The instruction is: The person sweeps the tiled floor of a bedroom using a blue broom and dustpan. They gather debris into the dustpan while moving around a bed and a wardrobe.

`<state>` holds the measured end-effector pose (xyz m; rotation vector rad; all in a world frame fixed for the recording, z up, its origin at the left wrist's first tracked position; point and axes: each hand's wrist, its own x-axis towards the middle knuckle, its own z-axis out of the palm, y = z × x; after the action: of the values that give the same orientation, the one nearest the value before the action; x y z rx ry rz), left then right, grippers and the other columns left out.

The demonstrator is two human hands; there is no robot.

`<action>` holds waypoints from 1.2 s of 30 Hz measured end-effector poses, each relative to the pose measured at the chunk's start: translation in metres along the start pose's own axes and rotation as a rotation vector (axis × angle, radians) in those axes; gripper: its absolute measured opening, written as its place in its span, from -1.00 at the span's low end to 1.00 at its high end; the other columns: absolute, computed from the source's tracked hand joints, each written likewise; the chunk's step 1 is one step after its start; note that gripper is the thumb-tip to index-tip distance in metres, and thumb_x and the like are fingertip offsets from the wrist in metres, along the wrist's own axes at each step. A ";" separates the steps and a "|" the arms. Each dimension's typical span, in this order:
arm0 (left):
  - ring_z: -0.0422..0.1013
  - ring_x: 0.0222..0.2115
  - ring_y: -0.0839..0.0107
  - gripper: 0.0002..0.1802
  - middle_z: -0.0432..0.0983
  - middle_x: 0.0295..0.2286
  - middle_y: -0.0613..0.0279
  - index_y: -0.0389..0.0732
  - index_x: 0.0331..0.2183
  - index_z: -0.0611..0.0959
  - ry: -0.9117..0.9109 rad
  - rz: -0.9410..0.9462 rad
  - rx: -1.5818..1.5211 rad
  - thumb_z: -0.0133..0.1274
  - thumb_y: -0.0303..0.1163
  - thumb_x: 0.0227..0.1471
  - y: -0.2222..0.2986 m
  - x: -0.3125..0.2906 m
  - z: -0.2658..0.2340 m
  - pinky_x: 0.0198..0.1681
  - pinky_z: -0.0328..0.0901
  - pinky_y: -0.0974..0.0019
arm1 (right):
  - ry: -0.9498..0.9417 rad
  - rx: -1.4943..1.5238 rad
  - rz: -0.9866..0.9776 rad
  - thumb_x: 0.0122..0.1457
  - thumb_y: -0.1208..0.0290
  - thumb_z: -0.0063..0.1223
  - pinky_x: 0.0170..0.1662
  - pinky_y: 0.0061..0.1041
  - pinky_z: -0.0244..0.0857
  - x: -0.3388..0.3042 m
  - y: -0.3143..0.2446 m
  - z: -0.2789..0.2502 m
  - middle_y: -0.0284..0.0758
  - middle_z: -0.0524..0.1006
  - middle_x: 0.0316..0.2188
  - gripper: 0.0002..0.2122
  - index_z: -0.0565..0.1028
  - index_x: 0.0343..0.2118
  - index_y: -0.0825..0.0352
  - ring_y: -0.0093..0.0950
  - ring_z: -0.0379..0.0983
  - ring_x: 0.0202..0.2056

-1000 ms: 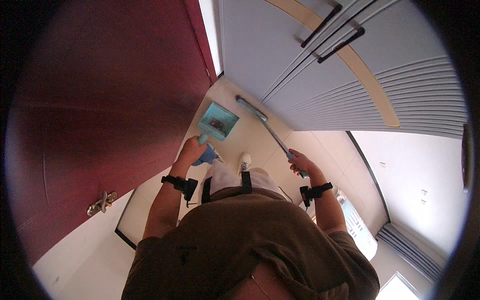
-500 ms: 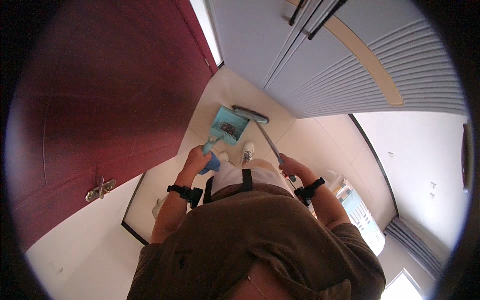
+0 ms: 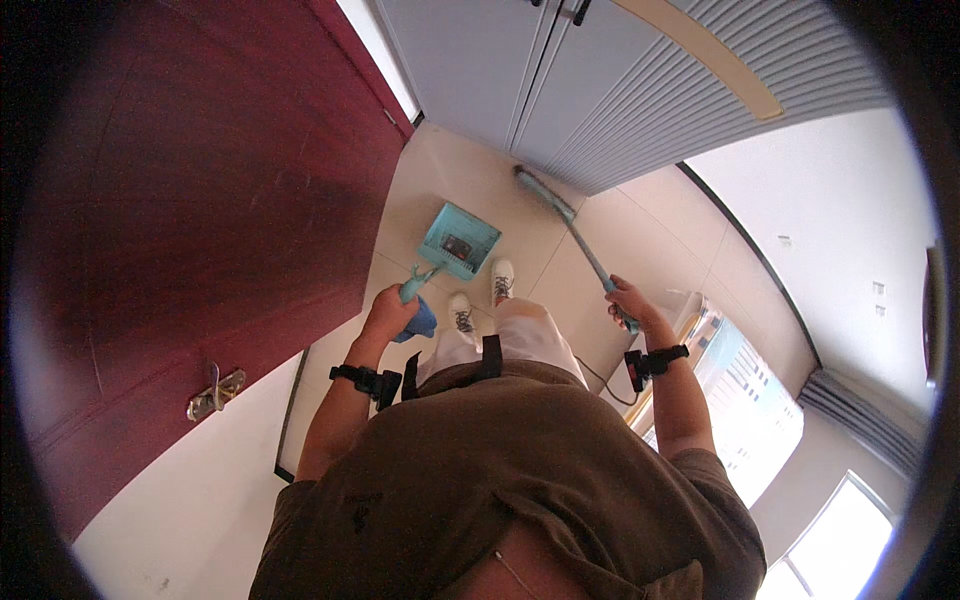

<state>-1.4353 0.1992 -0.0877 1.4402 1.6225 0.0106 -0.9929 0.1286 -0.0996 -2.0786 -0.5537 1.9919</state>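
Note:
My left hand (image 3: 391,312) is closed round the handle of a teal dustpan (image 3: 478,232), whose pan lies on the floor ahead of my feet. Inside the pan is a small dark patch that I cannot make out. A blue cloth (image 3: 420,321) hangs beside that hand. My right hand (image 3: 635,302) grips the handle of a broom (image 3: 590,252) out to the right. Its long narrow head (image 3: 543,194) rests on the floor at the foot of the grey cabinet, apart from the dustpan.
A dark red door (image 3: 230,200) with a metal handle stands open on the left. The grey ribbed cabinet (image 3: 640,110) rises ahead and right. A large wrapped package (image 3: 745,400) is at my right side. My white shoes (image 3: 502,280) stand on pale floor tiles.
The broom head has moved from the dustpan's edge away to the right, against the cabinet base. My right hand has swung outward to the right. The dustpan has stayed nearly in place.

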 end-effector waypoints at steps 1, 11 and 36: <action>0.39 -0.44 0.09 -0.67 0.43 -0.50 -0.11 -0.37 -0.41 0.48 -0.020 0.013 0.021 -0.04 -0.29 -0.20 0.001 -0.003 -0.002 -0.38 0.26 0.19 | 0.022 0.016 -0.021 -0.02 0.48 -0.12 -0.77 -0.54 0.12 0.004 0.005 0.004 -0.36 0.30 -0.72 -0.53 0.12 0.01 0.25 -0.55 0.21 -0.78; 0.39 -0.48 0.06 -0.69 0.42 -0.55 -0.13 -0.39 -0.45 0.48 -0.076 0.144 0.109 -0.05 -0.31 -0.23 -0.004 -0.006 -0.006 -0.41 0.25 0.18 | 0.037 -0.242 -0.208 -0.05 0.43 -0.03 -0.71 -0.47 0.20 0.035 0.069 0.089 -0.15 0.36 -0.63 -0.73 0.21 -0.29 0.34 -0.40 0.27 -0.74; 0.38 -0.58 0.15 -0.55 0.39 -0.65 -0.14 -0.48 -0.60 0.47 -0.054 0.206 0.307 0.02 -0.17 -0.27 -0.041 0.009 0.010 -0.49 0.23 0.13 | -0.309 0.257 -0.425 0.06 0.35 -0.13 -0.29 -0.53 0.20 -0.021 0.119 0.134 -0.43 0.44 -0.41 -0.83 0.40 -0.30 0.24 -0.54 0.33 -0.36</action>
<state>-1.4598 0.1878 -0.1216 1.8220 1.4710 -0.1641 -1.1120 -0.0024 -0.1368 -1.3779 -0.6838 2.0052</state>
